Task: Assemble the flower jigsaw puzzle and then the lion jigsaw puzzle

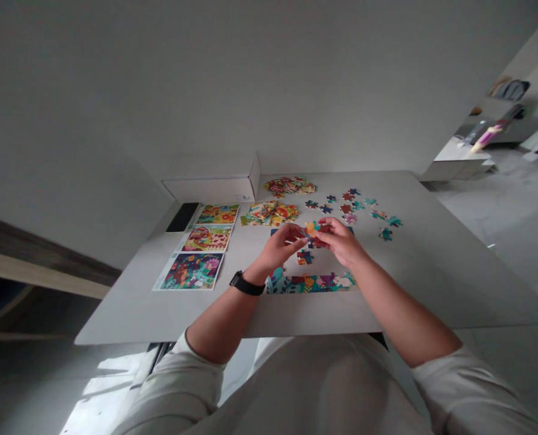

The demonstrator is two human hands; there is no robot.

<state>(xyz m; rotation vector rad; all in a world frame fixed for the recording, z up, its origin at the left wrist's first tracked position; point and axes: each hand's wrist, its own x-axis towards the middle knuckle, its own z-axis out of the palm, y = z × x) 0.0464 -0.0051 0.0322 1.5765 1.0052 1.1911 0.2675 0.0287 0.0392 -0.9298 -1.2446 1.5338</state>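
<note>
My left hand (283, 246) and my right hand (342, 241) meet above the middle of the table. Between their fingertips is an orange and teal jigsaw piece (313, 228), with the fingers of both hands closed at its edges. Just below the hands, a loose jigsaw piece (304, 257) in blue and orange lies on the table. Nearer to me runs a joined strip of jigsaw pieces (311, 284), partly behind my left wrist. Dark blue pieces of the puzzle's far side show behind my fingers, mostly hidden.
Three picture sheets (191, 271) lie in a column at left, beside a black phone (182, 217). A white box (212, 188) stands against the wall. Two piles of pieces (271, 212) sit near it, and several scattered pieces (345, 209) lie at back right.
</note>
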